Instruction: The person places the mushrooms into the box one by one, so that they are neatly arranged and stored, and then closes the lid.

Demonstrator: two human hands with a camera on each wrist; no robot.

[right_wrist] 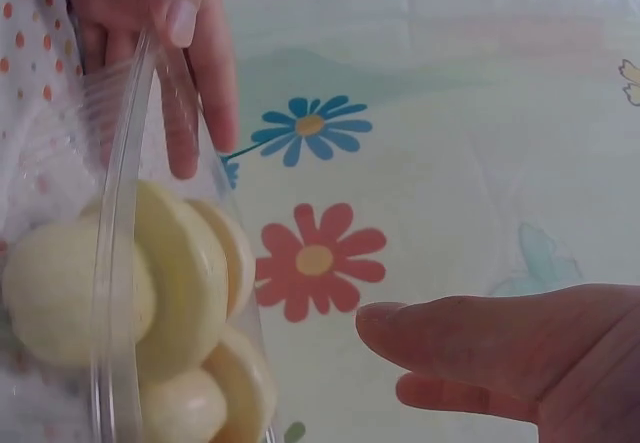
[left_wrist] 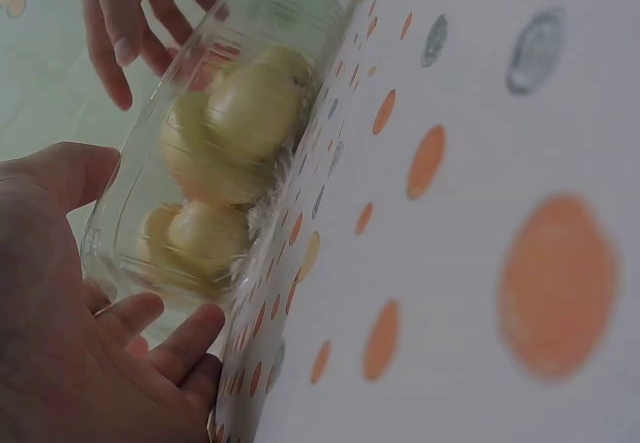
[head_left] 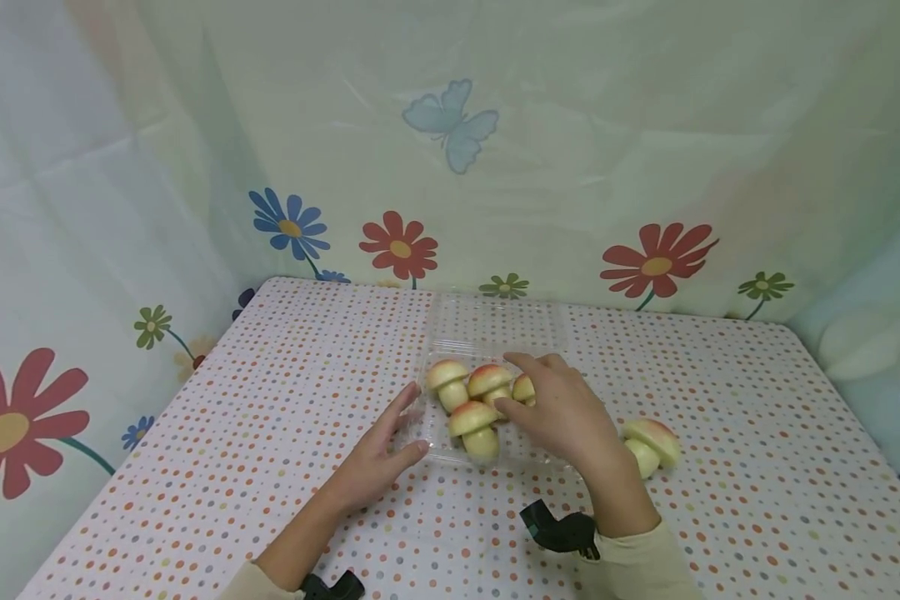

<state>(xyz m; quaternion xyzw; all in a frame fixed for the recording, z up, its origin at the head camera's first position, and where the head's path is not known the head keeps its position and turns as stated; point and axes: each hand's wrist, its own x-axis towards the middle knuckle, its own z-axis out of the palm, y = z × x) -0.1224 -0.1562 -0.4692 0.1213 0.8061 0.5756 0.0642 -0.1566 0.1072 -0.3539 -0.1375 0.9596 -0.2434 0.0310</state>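
A clear plastic clamshell box sits mid-table, its hinged lid laid back. Inside are several mushroom-shaped pieces with pale stems and yellow caps blushed red. My left hand rests at the box's left side, thumb and fingers spread along the wall. Over the box's right part hovers my right hand, thumb and fingers apart with nothing between them; it partly hides one mushroom. The right wrist view shows that thumb and finger extended above the box rim. Another mushroom lies on the table, right of my right wrist.
The table is covered with a white cloth of coloured dots. Behind it and at both sides hangs a pale curtain printed with flowers and a butterfly. A black wrist camera sits by my right sleeve, another by the left.
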